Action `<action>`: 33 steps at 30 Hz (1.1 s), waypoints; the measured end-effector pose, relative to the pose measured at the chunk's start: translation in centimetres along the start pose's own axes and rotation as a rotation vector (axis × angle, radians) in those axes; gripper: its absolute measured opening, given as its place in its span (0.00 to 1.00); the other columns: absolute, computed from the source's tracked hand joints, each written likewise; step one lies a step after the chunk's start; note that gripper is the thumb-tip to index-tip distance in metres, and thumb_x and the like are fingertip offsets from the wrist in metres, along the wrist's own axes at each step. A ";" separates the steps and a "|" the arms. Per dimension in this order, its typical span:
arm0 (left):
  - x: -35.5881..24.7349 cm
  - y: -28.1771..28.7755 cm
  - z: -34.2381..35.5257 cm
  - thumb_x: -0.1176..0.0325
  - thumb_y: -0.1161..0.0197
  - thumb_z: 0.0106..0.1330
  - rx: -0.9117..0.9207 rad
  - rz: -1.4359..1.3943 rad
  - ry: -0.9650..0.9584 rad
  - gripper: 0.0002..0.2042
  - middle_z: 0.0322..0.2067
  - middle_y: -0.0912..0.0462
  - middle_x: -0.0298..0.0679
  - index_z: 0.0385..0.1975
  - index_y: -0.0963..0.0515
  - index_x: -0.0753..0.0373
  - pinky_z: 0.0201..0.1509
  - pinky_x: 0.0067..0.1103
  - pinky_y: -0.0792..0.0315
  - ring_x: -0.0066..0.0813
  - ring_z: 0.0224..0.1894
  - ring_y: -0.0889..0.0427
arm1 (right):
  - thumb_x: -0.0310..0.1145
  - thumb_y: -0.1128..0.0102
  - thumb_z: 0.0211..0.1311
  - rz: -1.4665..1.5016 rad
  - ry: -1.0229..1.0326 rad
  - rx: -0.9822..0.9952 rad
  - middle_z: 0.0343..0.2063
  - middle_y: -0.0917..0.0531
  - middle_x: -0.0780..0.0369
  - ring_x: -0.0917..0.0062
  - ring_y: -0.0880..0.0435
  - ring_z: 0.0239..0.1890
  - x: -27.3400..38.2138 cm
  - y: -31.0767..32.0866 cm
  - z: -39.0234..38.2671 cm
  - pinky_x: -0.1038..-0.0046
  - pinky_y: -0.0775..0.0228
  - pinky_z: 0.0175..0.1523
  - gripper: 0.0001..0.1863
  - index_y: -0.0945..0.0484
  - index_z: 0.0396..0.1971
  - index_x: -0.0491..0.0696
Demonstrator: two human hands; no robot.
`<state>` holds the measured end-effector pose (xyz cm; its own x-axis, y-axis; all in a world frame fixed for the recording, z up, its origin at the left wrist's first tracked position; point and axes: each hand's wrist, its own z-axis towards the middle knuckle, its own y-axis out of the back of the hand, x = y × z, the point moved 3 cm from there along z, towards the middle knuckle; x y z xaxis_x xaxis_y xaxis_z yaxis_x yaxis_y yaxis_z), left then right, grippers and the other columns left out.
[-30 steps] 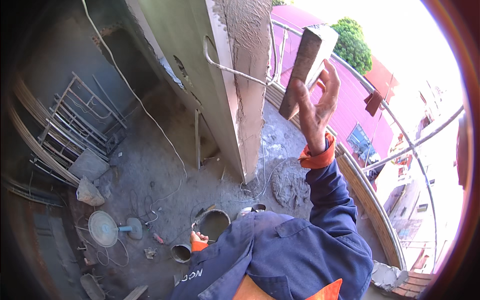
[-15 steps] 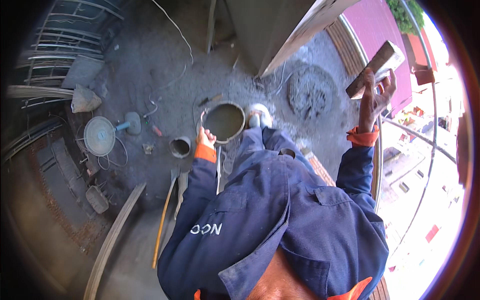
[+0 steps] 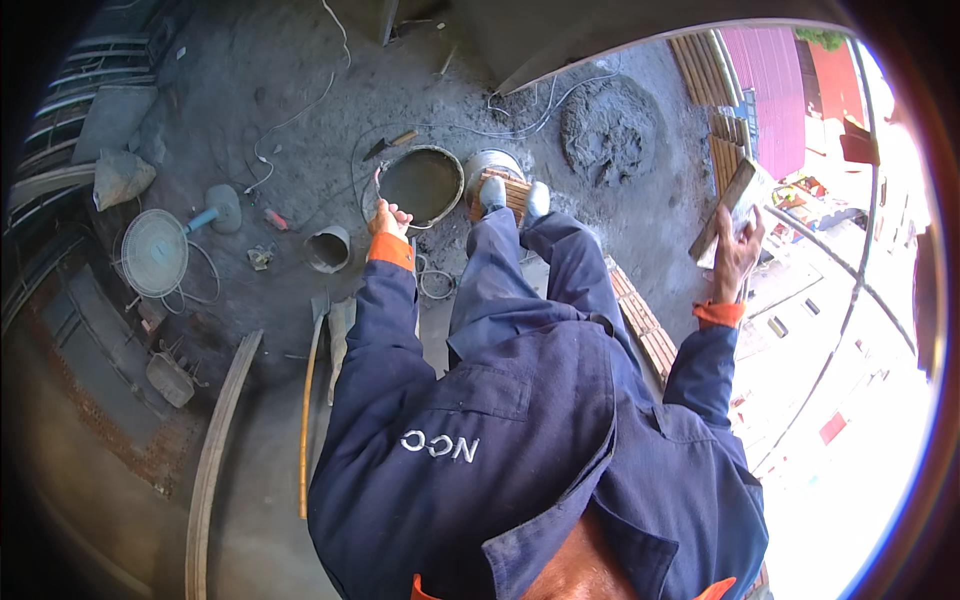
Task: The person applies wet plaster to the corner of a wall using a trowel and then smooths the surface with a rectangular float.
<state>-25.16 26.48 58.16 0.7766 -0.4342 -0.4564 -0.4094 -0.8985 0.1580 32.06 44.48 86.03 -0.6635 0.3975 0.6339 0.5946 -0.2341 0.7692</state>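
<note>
My right hand (image 3: 736,258), raised at the right, is closed on a flat rectangular block (image 3: 748,200), grey-tan and like a plasterer's float; its handle, if any, is hidden. My left hand (image 3: 390,218) is in front of me with fingers curled in; whether anything is inside is hidden. In the picture it overlaps the near-left rim of a round bucket (image 3: 462,190) of murky grey liquid. I cannot tell if they touch. Beyond the bucket a trowel (image 3: 392,144) with a wooden handle lies on the floor.
My feet are by a slatted wooden piece (image 3: 515,198) over a round container. A wet mortar heap (image 3: 612,130) lies ahead right. On the left are a smaller bucket (image 3: 328,249), a fan (image 3: 155,252), a long-handled tool (image 3: 308,420) and cables. A rail (image 3: 865,200) marks the open right edge.
The block in my right hand has come down and turned its broad face more toward view. My view has shifted, showing both feet and the slatted piece. My left hand stays curled near the bucket.
</note>
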 end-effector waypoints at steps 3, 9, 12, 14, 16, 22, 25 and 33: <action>1.5 -0.7 3.7 0.55 0.44 0.74 -0.008 0.006 -0.016 0.15 0.15 0.27 0.36 0.34 0.27 0.63 0.30 0.33 0.23 0.30 0.15 0.27 | 0.44 0.26 0.58 0.005 0.011 0.064 0.54 0.24 0.51 0.64 0.25 0.58 -3.1 -1.1 -1.7 0.64 0.31 0.60 0.38 0.33 0.64 0.45; 6.0 -1.4 16.0 0.57 0.43 0.73 -0.026 -0.066 0.002 0.19 0.26 0.23 0.42 0.44 0.27 0.73 0.26 0.30 0.23 0.29 0.15 0.28 | 0.43 0.26 0.56 -0.351 0.175 0.238 0.55 0.23 0.51 0.60 0.25 0.58 -4.2 -4.2 -3.2 0.61 0.35 0.63 0.37 0.31 0.64 0.48; 7.5 -3.2 20.4 0.54 0.44 0.72 -0.054 -0.046 0.002 0.17 0.27 0.21 0.40 0.42 0.27 0.65 0.37 0.33 0.23 0.33 0.21 0.22 | 0.41 0.27 0.56 -0.446 0.268 0.309 0.57 0.24 0.51 0.59 0.26 0.60 -6.2 -5.2 -2.3 0.61 0.35 0.64 0.37 0.31 0.64 0.49; 8.3 -4.5 22.2 0.50 0.47 0.72 -0.029 0.057 0.043 0.19 0.31 0.19 0.41 0.46 0.27 0.61 0.60 0.41 0.31 0.37 0.34 0.17 | 0.40 0.27 0.56 -0.519 0.240 0.359 0.59 0.25 0.51 0.58 0.27 0.62 -7.0 -5.6 -2.6 0.60 0.36 0.65 0.37 0.32 0.65 0.49; 9.5 -5.8 23.6 0.49 0.48 0.72 -0.019 0.055 0.089 0.20 0.35 0.19 0.42 0.49 0.27 0.61 0.66 0.41 0.39 0.38 0.40 0.17 | 0.39 0.28 0.56 -0.581 0.210 0.423 0.58 0.25 0.51 0.59 0.29 0.62 -7.5 -6.2 -2.4 0.57 0.38 0.66 0.37 0.32 0.65 0.50; 14.2 -8.8 32.2 0.53 0.44 0.70 0.090 0.027 0.111 0.15 0.35 0.21 0.38 0.43 0.28 0.58 0.48 0.35 0.27 0.36 0.37 0.19 | 0.38 0.30 0.57 -0.675 0.405 0.401 0.56 0.24 0.52 0.59 0.27 0.59 -11.5 -9.8 0.3 0.57 0.37 0.64 0.36 0.32 0.66 0.49; 15.7 -10.1 37.9 0.55 0.42 0.68 0.256 -0.002 0.075 0.13 0.27 0.22 0.38 0.36 0.27 0.59 0.39 0.30 0.26 0.31 0.31 0.21 | 0.39 0.31 0.58 -0.486 0.542 0.352 0.58 0.24 0.51 0.60 0.26 0.60 -14.4 -16.9 2.9 0.59 0.37 0.65 0.35 0.32 0.65 0.48; 22.1 -18.5 44.9 0.58 0.44 0.71 0.277 0.058 0.014 0.14 0.45 0.22 0.46 0.42 0.33 0.63 0.59 0.40 0.24 0.44 0.50 0.20 | 0.47 0.26 0.54 -0.181 0.457 0.171 0.51 0.21 0.52 0.62 0.22 0.55 -29.4 -30.1 2.9 0.61 0.30 0.59 0.37 0.29 0.64 0.57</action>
<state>-21.90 36.41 5.88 0.7542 -0.4867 -0.4409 -0.5670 -0.8213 -0.0633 34.99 42.39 43.98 -0.8702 -0.0189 0.4923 0.4927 -0.0338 0.8695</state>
